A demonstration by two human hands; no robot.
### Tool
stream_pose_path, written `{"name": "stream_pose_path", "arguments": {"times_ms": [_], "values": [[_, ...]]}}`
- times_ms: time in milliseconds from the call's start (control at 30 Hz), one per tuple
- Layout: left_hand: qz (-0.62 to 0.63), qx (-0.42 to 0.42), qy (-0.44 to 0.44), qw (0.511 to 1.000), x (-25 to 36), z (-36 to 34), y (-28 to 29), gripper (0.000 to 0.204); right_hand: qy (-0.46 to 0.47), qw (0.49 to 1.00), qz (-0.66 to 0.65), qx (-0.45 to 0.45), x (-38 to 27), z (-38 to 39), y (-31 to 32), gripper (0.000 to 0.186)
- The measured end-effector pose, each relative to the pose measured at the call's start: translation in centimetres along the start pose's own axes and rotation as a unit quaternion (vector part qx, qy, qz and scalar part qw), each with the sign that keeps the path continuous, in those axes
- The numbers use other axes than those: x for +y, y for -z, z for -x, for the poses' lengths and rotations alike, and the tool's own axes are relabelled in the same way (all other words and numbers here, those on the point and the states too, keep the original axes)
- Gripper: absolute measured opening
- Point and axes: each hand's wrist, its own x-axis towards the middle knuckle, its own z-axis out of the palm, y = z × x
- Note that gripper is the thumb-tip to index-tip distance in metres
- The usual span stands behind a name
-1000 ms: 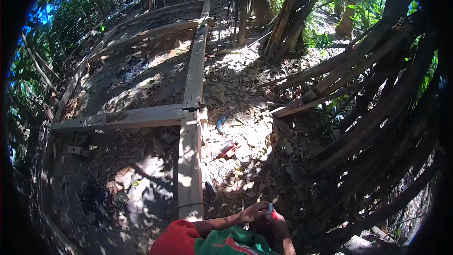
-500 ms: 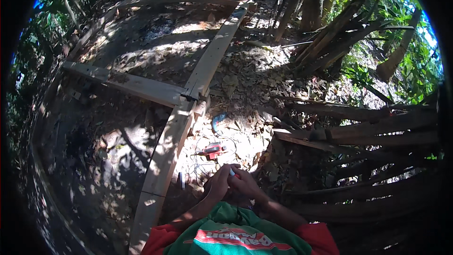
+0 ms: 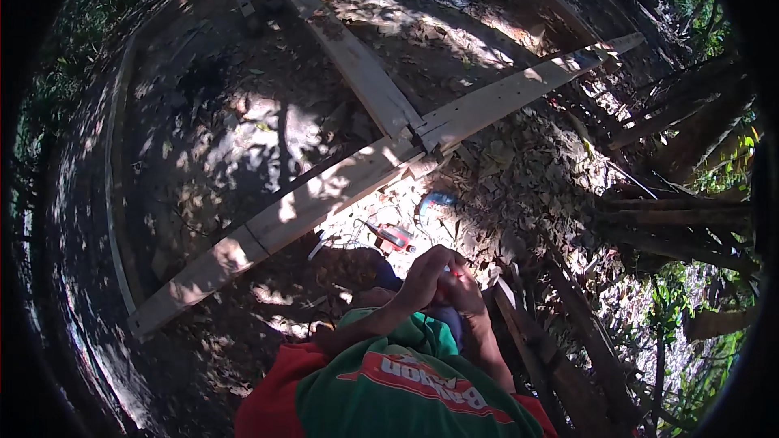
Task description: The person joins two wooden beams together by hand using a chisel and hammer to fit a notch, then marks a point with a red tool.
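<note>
My left hand [image 3: 426, 279] and my right hand [image 3: 464, 289] are closed and held together in front of my chest. A small red object [image 3: 456, 272] shows between them, mostly hidden by the fingers, and its kind cannot be made out. Just beyond my hands, a red-and-black power tool [image 3: 394, 237] with a dark cord lies on sunlit leaves. Farther off, near the beam joint, rests a blue curved object [image 3: 438, 199]. A thin white-and-dark piece [image 3: 316, 245] lies left of the red tool.
A long wooden beam [image 3: 324, 191] runs diagonally across in front of me. Another beam [image 3: 349, 65] meets it at a dark-marked joint. Rough wooden poles [image 3: 584, 332] stand close on my right, with tree trunks [image 3: 690, 130] beyond. Dry leaves [image 3: 519, 166] litter the ground.
My view has turned to the left, so the beams and tools appear rotated and farther right. My hands stay together; the white part seen between them before is now hidden.
</note>
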Motion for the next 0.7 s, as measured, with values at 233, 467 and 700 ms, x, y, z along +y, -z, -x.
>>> {"name": "stream_pose_path", "arguments": {"times_ms": [233,467,700], "values": [[0.237,0.312,-0.25,0.885,9.0,-8.5,3.8,0.035,0.081,0.974,0.189,-0.098,-12.1,-4.1,1.5,0.029],[0.066,0.505,-0.387,0.769,18.1,-8.5,21.6,0.035,0.026,0.989,0.037,-0.141,4.0,-13.1,12.3,0.022],[0.016,0.639,-0.067,0.766,-2.9,-16.1,24.6,0.04,0.005,0.947,0.253,-0.196,2.6,-35.1,20.0,0.04]]}}
